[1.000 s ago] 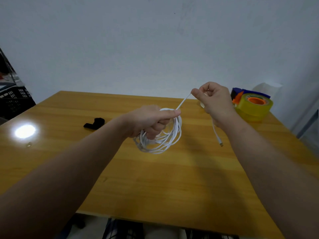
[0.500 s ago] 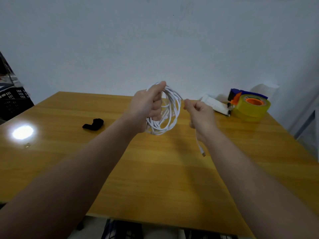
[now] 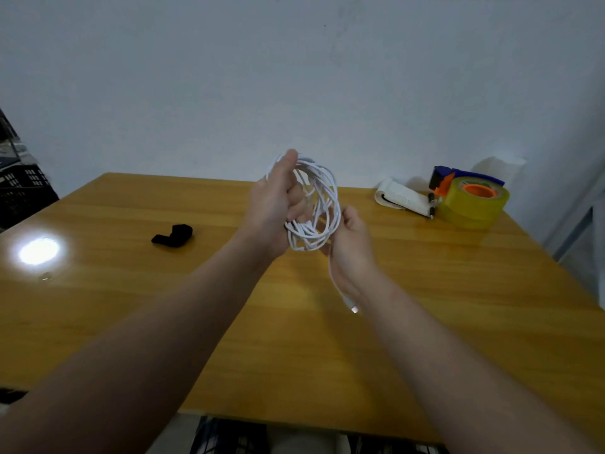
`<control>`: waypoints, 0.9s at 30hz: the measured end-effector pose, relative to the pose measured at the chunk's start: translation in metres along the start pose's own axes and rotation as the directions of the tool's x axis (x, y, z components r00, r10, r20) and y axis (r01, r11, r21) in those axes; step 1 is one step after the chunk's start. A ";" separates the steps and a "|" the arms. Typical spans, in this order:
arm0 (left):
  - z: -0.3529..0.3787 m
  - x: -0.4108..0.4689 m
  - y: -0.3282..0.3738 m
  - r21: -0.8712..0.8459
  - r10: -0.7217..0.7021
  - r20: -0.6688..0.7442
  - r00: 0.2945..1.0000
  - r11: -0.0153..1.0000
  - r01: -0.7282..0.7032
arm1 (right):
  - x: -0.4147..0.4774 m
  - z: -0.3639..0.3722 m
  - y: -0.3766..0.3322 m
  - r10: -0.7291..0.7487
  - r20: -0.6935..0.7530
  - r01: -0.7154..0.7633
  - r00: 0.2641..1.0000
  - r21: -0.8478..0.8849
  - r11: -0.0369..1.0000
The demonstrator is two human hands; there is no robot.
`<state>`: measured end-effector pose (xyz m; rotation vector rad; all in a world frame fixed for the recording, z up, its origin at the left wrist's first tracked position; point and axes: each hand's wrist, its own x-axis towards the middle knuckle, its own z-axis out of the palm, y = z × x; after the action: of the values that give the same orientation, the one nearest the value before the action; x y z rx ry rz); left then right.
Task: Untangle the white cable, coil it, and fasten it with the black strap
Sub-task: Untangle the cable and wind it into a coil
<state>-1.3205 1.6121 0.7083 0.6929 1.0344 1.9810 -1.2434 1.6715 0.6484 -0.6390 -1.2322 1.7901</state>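
Observation:
The white cable (image 3: 322,204) is wound into a loose coil held upright above the middle of the wooden table (image 3: 425,306). My left hand (image 3: 273,204) grips the coil's left side, thumb at the top. My right hand (image 3: 350,244) holds the coil's lower right edge and the loose tail. That tail hangs down past my right wrist and ends in a small plug (image 3: 353,309). The black strap (image 3: 173,235) lies crumpled on the table to the left, apart from both hands.
A yellow tape roll in a blue and orange dispenser (image 3: 471,199) stands at the table's back right, with a white notepad (image 3: 404,198) and a pen beside it. Black crates (image 3: 23,194) are at the far left. A bright lamp glare marks the table's left part.
My left hand lifted the coil from low over the table to upright. My right hand came in from the right, laid the stretched strand onto the coil, and now holds its lower edge.

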 end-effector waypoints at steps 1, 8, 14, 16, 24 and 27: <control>0.000 -0.001 -0.001 -0.024 0.006 -0.011 1.000 1.000 -0.007 | -0.004 0.004 0.003 0.018 0.022 -0.020 1.000 0.086 0.996; -0.002 -0.003 -0.014 0.041 0.087 -0.037 0.996 0.996 -0.085 | -0.002 0.022 0.008 0.266 0.006 -0.210 0.964 0.631 0.747; -0.012 -0.004 -0.017 0.289 0.147 0.057 0.987 0.944 -0.158 | -0.011 0.017 -0.004 0.125 0.013 -0.112 0.992 0.550 0.828; -0.014 -0.006 -0.018 0.356 0.177 0.032 0.984 0.918 -0.177 | -0.012 0.019 -0.003 0.082 -0.032 -0.056 0.996 0.483 0.874; -0.020 -0.018 -0.035 0.437 0.137 0.162 0.977 0.878 -0.195 | 0.003 0.018 -0.006 0.346 -0.363 -0.161 0.865 0.452 0.877; -0.021 -0.026 -0.029 0.528 0.049 0.348 0.936 0.815 -0.239 | 0.017 0.010 -0.010 0.482 -0.269 -0.296 0.834 0.520 0.801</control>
<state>-1.3108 1.5917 0.6704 1.4067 1.4071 1.5933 -1.2566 1.6825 0.6622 -0.9660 -0.3825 2.0690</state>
